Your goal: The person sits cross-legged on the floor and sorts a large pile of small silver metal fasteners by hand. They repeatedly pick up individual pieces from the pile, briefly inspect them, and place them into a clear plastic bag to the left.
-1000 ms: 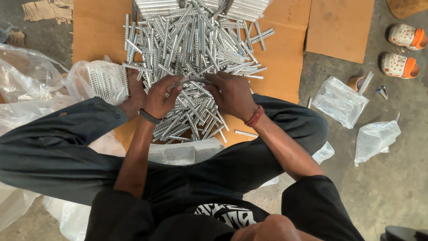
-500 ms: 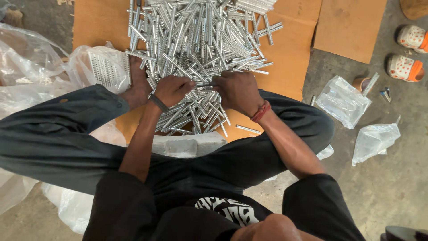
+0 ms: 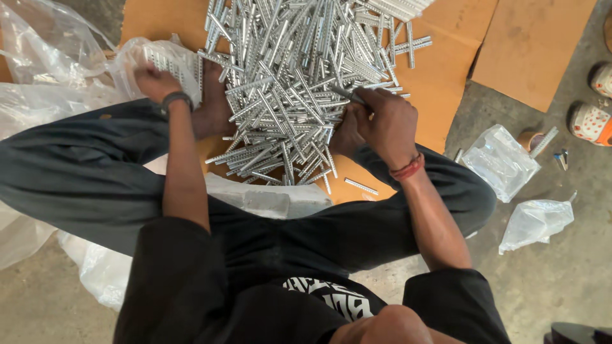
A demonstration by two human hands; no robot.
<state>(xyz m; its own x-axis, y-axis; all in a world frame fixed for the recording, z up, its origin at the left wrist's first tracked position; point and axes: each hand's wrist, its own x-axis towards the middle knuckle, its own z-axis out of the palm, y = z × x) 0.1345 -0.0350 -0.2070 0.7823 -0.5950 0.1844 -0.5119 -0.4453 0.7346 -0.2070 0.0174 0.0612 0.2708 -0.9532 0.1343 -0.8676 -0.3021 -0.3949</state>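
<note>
A big heap of short, perforated silver metal strips (image 3: 299, 83) lies on a brown cardboard sheet (image 3: 446, 76) in front of my crossed legs. My left hand (image 3: 155, 83), with a dark wristband, is out at the left. Its fingers are curled on a bunch of strips at the mouth of a clear plastic bag (image 3: 169, 58) that holds more strips. My right hand (image 3: 382, 118), with a red thread on the wrist, rests on the heap's right edge and pinches a strip (image 3: 347, 94). My bare foot (image 3: 213, 114) lies under the heap's left edge.
Crumpled clear plastic sheeting (image 3: 44, 83) spreads at the left. Two small clear bags (image 3: 500, 159) (image 3: 535, 220) lie on the concrete floor at the right, next to a small cup and metal bits (image 3: 542, 141). Two patterned sandals (image 3: 596, 102) sit at the right edge. A second cardboard piece (image 3: 535, 44) lies beyond.
My left hand has left the heap and swung left to the plastic bag. My right hand has moved up to the heap's right edge. The view has shifted closer.
</note>
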